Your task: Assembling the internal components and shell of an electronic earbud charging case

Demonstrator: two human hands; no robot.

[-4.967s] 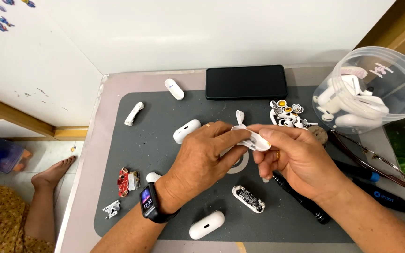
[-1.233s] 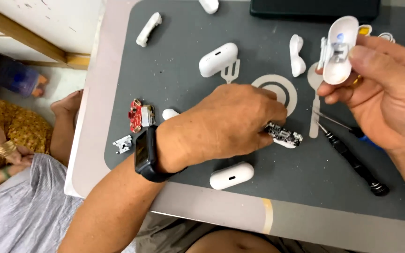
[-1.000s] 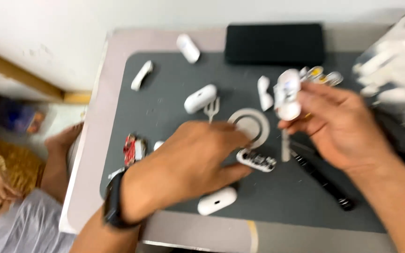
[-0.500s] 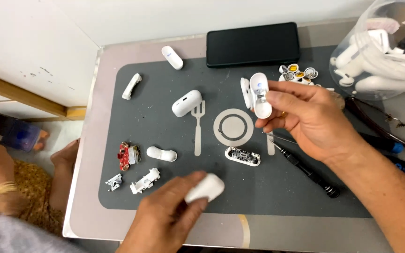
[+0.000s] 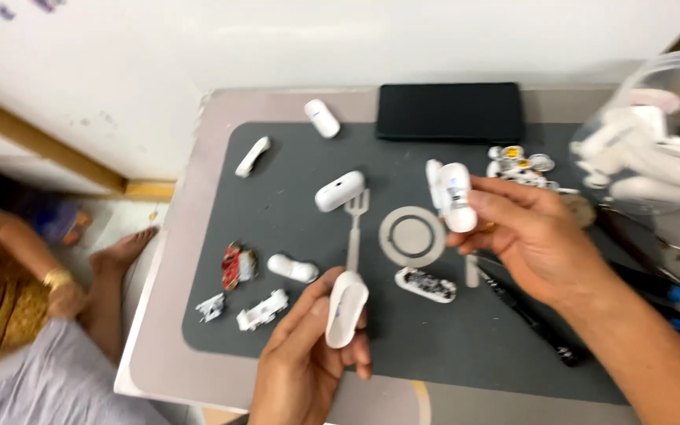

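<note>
My left hand [image 5: 304, 358] holds a white oval case shell [image 5: 345, 308] upright above the front of the grey mat [image 5: 450, 346]. My right hand [image 5: 533, 236] grips another white case part [image 5: 454, 195], lifted over the mat's middle right. Between my hands on the mat lie a grey ring pad [image 5: 412, 236], a small circuit board piece [image 5: 426, 285] and a grey fork-shaped tool [image 5: 354, 228].
Several white shell parts [image 5: 339, 191] and small inner parts [image 5: 238, 264] lie scattered on the mat. A black phone [image 5: 450, 112] lies at the back. A clear tub of white cases [image 5: 655, 134] stands at right, screwdrivers [image 5: 529, 319] near it. A person sits on the floor at left.
My left hand has left the circuit board, taken the white shell from the mat's front edge and lifted it. My right hand keeps its case part raised; the view shifted.
</note>
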